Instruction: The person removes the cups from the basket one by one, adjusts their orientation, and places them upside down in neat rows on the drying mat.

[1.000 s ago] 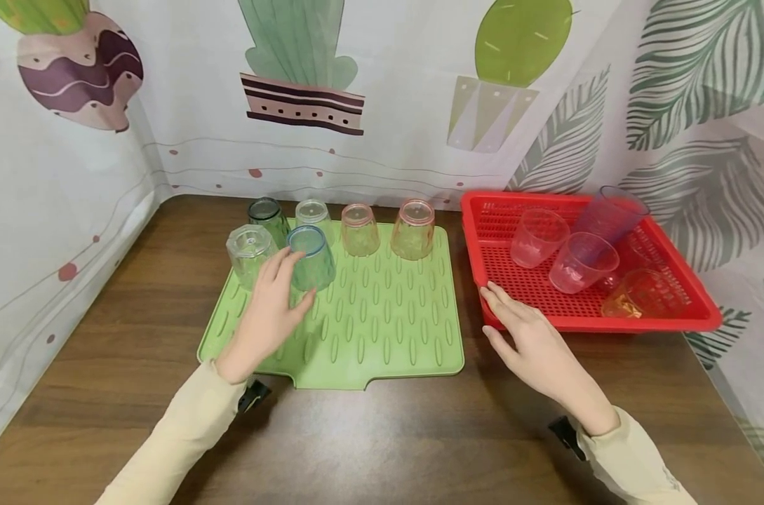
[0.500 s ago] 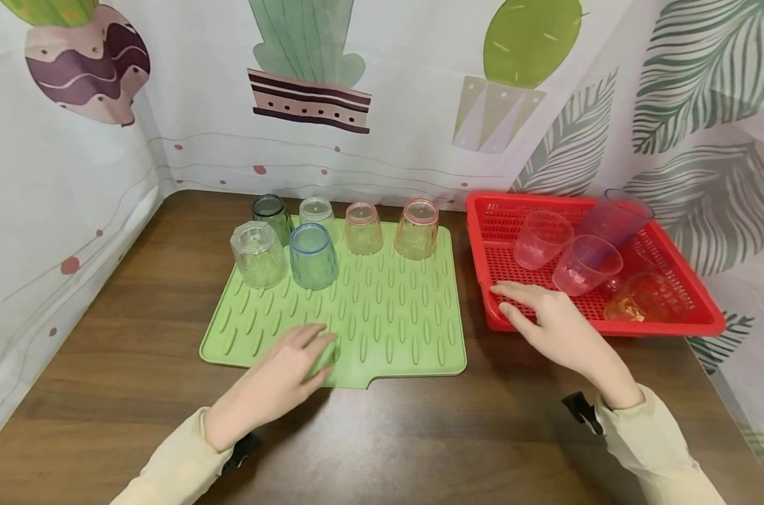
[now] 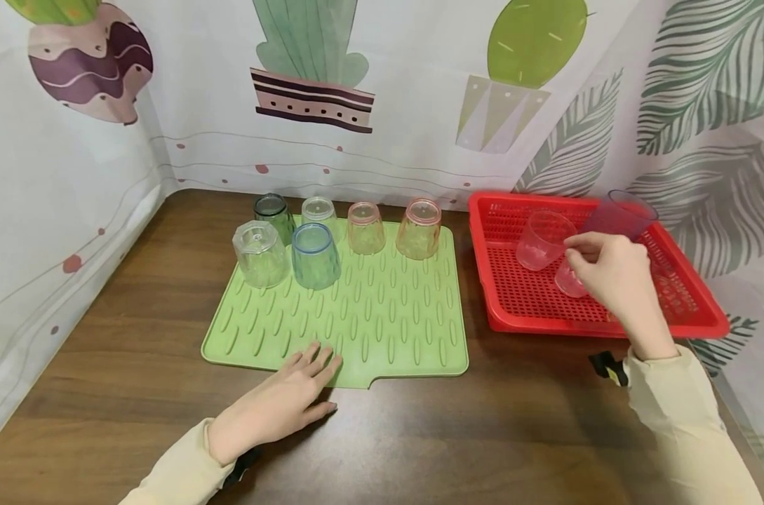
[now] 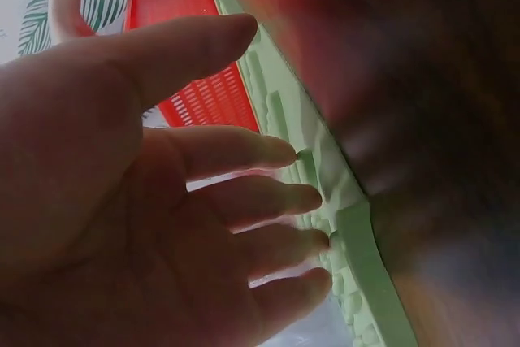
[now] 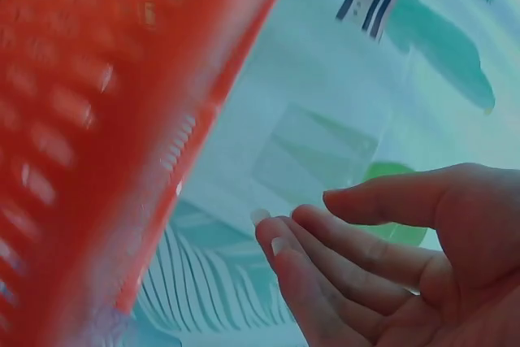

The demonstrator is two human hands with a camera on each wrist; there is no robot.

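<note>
In the head view my left hand rests at the front edge of the green drying mat, fingers spread. The left wrist view shows its fingers extended over the mat's edge with nothing held. My right hand hovers over the red basket, next to a clear pinkish cup that it partly hides. In the right wrist view its fingers bend gently, thumb apart from them, with no cup between. Another clear cup and a purple-blue cup lie in the basket.
Upside-down glasses stand on the mat: clear, blue, dark green, another clear one, and two pink ones, smaller and larger. A patterned cloth hangs behind the wooden table.
My left hand has come away from the blue glass, down to the mat's front edge. My right hand has moved from the basket's left corner rightward, over the cups. The glasses stand unmoved.
</note>
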